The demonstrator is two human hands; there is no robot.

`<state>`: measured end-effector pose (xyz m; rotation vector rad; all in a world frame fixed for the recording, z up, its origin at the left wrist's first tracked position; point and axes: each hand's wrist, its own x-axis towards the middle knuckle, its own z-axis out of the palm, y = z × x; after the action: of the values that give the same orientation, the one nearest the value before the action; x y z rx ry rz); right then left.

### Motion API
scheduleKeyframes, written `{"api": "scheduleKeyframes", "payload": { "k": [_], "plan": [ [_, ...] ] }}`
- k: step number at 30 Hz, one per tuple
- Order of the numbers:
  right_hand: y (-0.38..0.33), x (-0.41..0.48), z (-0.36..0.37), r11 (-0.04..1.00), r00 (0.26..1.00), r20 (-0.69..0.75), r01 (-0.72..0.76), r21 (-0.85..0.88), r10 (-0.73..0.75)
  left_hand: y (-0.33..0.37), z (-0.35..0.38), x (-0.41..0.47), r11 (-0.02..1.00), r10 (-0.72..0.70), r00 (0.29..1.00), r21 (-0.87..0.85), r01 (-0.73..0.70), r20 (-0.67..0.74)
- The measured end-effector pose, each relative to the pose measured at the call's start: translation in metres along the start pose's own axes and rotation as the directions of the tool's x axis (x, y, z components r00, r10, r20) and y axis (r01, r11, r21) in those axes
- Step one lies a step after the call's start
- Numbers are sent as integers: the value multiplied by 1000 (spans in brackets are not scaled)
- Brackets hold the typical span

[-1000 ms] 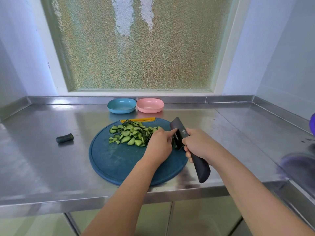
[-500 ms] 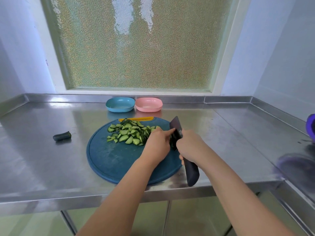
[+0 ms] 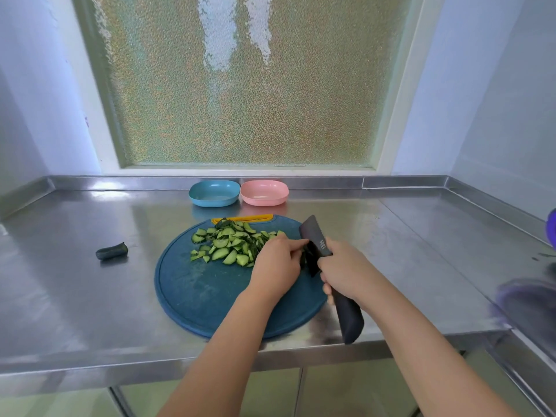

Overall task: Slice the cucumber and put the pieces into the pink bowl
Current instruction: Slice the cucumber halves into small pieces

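The right grip (image 3: 346,272) is clenching the knife (image 3: 311,236), blade just beside the left grip (image 3: 276,266), which is pinching the cucumber stub (image 3: 302,260) steady for the next slice.

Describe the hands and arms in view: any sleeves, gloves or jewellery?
The left forearm and right forearm are bare to the picture's bottom edge; no sleeve shows. The left hand and right hand wear no gloves. No watch, bracelet or ring is visible on the wrists or the fingers that show.
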<state>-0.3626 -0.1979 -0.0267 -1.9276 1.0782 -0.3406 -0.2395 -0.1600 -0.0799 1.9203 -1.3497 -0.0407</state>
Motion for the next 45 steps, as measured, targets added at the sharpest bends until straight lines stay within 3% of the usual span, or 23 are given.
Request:
{"api": "scheduleKeyframes", "payload": {
  "k": [21, 28, 36, 45],
  "plan": [
    [-8, 2, 4, 999, 999, 34, -41, -15, 42, 3, -3, -1, 998, 12, 999, 69, -14, 40],
    [3, -3, 28, 981, 997, -56, 34, -191, -46, 3, -3, 0, 999, -28, 999, 35, 27, 27],
    [7, 9, 2, 998, 997, 70, -31, 47, 27, 5, -6, -3, 999, -26, 999, -23, 27, 31],
    [2, 7, -4, 989, 995, 93, -49, 140, 36, 4, -7, -3, 999, -23, 1000, -35, 24, 20]
  ]
}}
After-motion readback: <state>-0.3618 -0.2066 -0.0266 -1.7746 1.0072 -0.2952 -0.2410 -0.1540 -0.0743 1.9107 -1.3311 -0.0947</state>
